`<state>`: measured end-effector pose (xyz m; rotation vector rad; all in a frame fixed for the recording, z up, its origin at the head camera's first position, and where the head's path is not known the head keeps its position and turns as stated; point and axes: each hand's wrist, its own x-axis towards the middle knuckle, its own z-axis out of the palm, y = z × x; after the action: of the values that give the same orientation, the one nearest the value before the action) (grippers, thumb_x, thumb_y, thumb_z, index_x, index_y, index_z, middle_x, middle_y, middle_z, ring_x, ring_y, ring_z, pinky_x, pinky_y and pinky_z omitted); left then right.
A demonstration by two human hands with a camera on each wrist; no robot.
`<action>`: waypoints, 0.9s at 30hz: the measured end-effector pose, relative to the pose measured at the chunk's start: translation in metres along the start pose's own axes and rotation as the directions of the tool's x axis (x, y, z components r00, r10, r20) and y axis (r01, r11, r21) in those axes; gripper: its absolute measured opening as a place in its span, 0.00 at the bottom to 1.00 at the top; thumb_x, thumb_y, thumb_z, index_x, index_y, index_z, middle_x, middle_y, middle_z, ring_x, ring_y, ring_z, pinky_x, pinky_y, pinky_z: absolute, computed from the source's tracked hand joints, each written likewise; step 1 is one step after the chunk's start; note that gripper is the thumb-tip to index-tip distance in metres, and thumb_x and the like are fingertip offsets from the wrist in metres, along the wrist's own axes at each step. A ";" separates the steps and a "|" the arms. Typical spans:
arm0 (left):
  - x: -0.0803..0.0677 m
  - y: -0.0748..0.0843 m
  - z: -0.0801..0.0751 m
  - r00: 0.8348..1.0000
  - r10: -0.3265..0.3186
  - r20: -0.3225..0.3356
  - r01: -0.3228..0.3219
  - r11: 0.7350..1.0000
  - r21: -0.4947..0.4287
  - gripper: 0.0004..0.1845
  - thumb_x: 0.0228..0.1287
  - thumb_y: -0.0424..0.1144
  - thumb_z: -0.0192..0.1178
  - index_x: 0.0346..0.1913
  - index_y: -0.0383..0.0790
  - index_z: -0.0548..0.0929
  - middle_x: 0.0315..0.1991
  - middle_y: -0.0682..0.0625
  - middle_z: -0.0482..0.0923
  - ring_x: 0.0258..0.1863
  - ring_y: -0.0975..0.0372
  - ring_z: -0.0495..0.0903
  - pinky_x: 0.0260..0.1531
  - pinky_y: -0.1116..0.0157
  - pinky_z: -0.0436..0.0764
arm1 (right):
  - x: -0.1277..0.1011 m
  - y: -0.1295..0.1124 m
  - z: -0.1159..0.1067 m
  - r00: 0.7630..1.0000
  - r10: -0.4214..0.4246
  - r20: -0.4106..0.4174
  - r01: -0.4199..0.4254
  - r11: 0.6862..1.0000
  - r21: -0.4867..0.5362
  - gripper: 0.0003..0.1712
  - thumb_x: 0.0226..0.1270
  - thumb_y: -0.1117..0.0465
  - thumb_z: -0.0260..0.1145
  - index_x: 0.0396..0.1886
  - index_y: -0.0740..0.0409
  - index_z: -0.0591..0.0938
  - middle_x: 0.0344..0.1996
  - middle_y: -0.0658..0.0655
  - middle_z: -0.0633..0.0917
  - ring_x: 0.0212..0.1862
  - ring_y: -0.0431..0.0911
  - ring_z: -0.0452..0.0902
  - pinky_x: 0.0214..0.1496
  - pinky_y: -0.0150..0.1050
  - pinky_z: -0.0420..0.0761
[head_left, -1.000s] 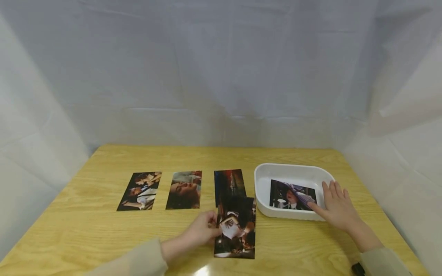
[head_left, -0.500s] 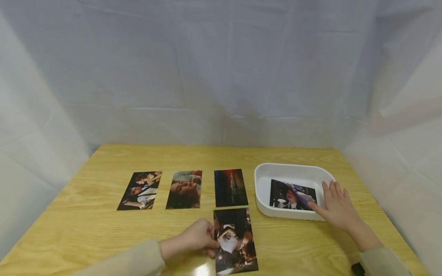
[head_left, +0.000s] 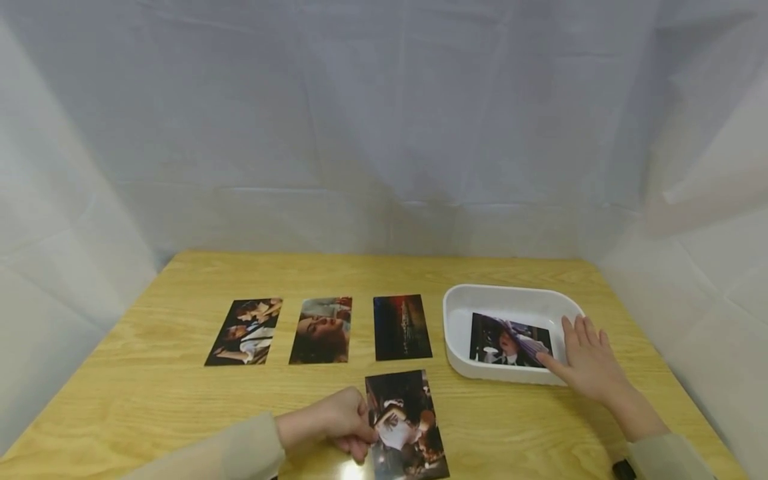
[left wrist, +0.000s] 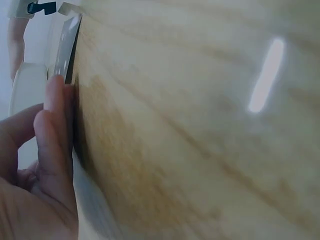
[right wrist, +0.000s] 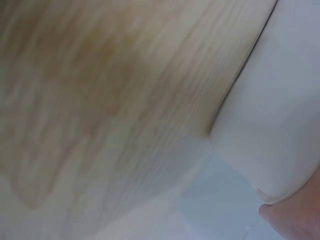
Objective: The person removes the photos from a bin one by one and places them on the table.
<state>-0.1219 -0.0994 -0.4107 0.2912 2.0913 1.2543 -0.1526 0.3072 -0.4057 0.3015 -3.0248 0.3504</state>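
My left hand (head_left: 342, 421) pinches the left edge of a dark photo (head_left: 406, 427) near the table's front edge. In the left wrist view, the fingers (left wrist: 52, 145) curl round the thin edge of the photo (left wrist: 67, 45). My right hand (head_left: 585, 357) rests with straight fingers on the right front rim of a white tray (head_left: 510, 297). One photo (head_left: 509, 340) lies inside the tray. The right wrist view shows the tray's outer wall (right wrist: 280, 110) against the wooden table (right wrist: 100, 100).
Three photos lie in a row on the wooden table (head_left: 180, 393): one at the left (head_left: 245, 331), one in the middle (head_left: 322, 330), one dark one (head_left: 401, 327) beside the tray. White cloth walls enclose the table on three sides.
My left hand has pulled the dark photo toward the front edge, away from the row's rightmost photo, and turned it slightly. The right hand has stayed on the tray.
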 end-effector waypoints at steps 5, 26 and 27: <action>0.001 0.003 -0.001 1.000 -0.002 0.017 0.001 0.998 0.057 0.09 0.47 0.27 0.61 0.14 0.30 0.76 0.13 0.40 0.77 0.11 0.63 0.77 0.07 0.75 0.67 | 0.000 0.000 0.001 1.000 -0.006 0.000 0.006 1.000 0.003 0.52 0.61 0.38 0.50 0.61 0.81 0.48 0.59 0.83 0.46 0.61 0.72 0.38 0.57 0.64 0.36; 0.003 0.002 0.000 0.998 0.061 0.030 -0.063 0.995 0.083 0.12 0.47 0.26 0.62 0.11 0.30 0.75 0.07 0.46 0.74 0.06 0.69 0.71 0.05 0.76 0.62 | 0.000 -0.001 0.000 1.000 0.000 -0.002 0.000 1.000 0.006 0.52 0.61 0.38 0.50 0.61 0.81 0.48 0.58 0.83 0.46 0.61 0.72 0.38 0.57 0.64 0.37; 0.004 0.003 0.000 0.997 0.068 0.028 -0.071 0.993 0.093 0.12 0.46 0.26 0.62 0.11 0.31 0.74 0.07 0.47 0.73 0.06 0.69 0.70 0.05 0.76 0.62 | 0.000 -0.001 0.000 1.000 0.001 -0.001 -0.001 1.000 0.007 0.52 0.61 0.38 0.50 0.61 0.81 0.48 0.58 0.83 0.46 0.61 0.72 0.38 0.56 0.64 0.37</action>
<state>-0.1251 -0.0965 -0.4100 0.4231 2.1391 1.1877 -0.1525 0.3064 -0.4053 0.3002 -3.0240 0.3612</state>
